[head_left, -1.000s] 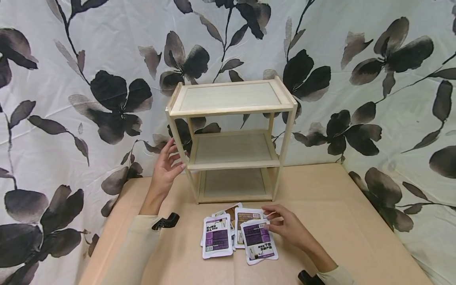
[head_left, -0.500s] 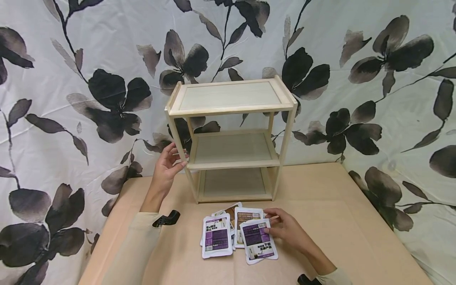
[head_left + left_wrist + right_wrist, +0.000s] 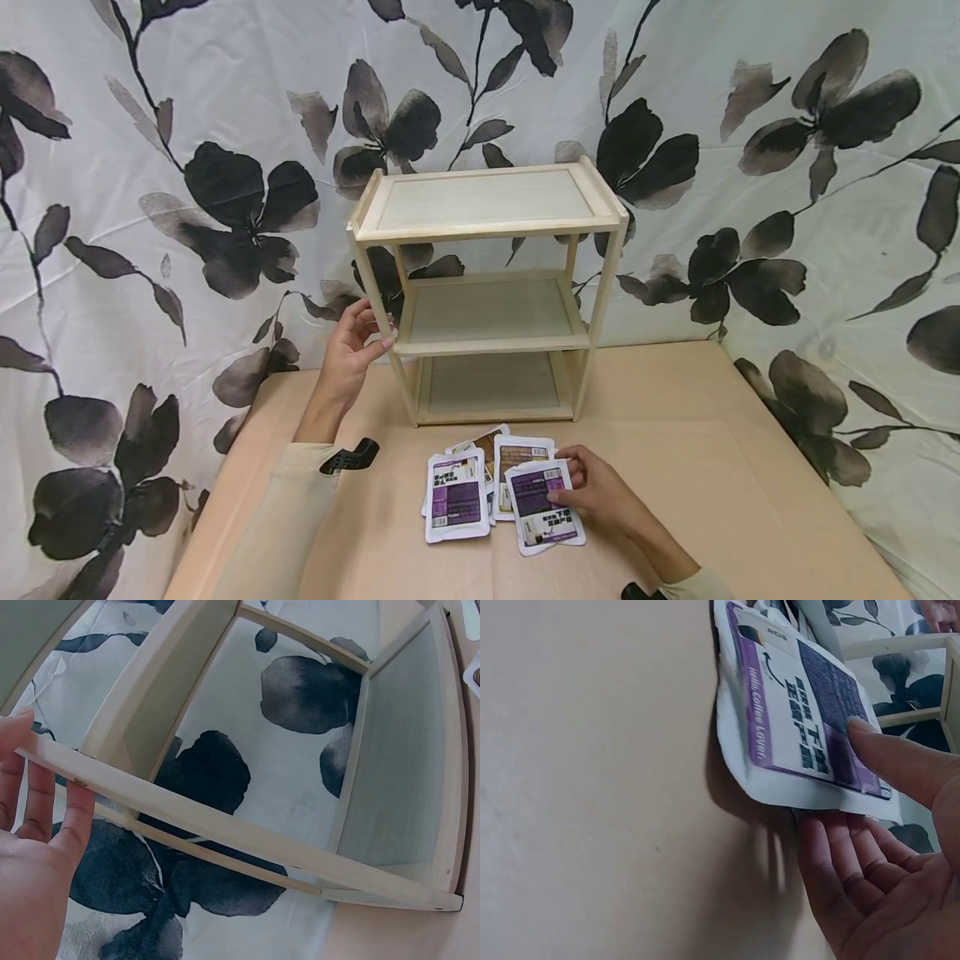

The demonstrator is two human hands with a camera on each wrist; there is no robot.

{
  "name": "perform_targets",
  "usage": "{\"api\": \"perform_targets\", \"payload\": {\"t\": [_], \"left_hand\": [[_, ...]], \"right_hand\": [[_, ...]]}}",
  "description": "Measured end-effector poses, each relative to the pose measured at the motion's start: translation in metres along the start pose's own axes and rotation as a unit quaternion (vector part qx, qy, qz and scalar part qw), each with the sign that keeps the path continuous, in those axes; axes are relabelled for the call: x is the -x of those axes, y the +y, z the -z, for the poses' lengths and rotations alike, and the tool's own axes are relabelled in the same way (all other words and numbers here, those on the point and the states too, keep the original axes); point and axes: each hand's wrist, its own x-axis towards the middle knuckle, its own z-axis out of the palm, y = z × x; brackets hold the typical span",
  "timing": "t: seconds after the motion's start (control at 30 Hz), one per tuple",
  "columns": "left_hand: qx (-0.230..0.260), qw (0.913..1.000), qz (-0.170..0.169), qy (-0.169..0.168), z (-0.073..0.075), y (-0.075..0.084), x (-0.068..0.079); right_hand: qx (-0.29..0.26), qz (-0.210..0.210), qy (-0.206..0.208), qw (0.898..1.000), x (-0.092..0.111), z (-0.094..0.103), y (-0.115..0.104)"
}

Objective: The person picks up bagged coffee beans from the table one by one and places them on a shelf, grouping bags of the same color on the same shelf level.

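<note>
A small three-tier wooden shelf stands upright on the table. My left hand holds its front left post, thumb on one side and fingers behind. In front of the shelf lie several flat white-edged packets. My right hand pinches the right edge of a purple coffee packet, the thumb on its printed face and the fingers underneath. "Hello, Coffee Lover" reads along that packet in the right wrist view. Beside it are another purple packet and a brown-labelled packet, partly covered.
All three shelf tiers, including the middle board, bear nothing. Behind hangs a white cloth with dark flowers. The table has a peach-coloured cover. Each wrist wears a black strap device.
My right thumb has slid further onto the purple packet and the fingers have gone under its edge. The left hand stays at the shelf post.
</note>
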Motion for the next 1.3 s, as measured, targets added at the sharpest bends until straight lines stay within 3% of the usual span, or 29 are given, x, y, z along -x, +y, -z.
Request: {"api": "perform_targets", "payload": {"t": [0.57,0.83,1.03,1.3], "left_hand": [[0.020,0.9997,-0.016,0.001,0.000,-0.002,-0.001],[0.021,0.9997,-0.008,0.003,0.000,-0.003,0.000],[0.020,0.9998,-0.001,0.005,0.000,-0.003,0.001],[0.021,0.9997,0.001,0.007,0.000,-0.002,0.001]], "right_hand": [[-0.026,0.020,-0.008,0.999,0.003,-0.002,0.012],[-0.025,0.008,0.003,1.000,0.005,0.000,0.013],[-0.048,0.040,-0.010,0.998,0.008,0.001,0.014],[-0.031,0.079,0.030,0.996,0.007,0.001,0.014]]}}
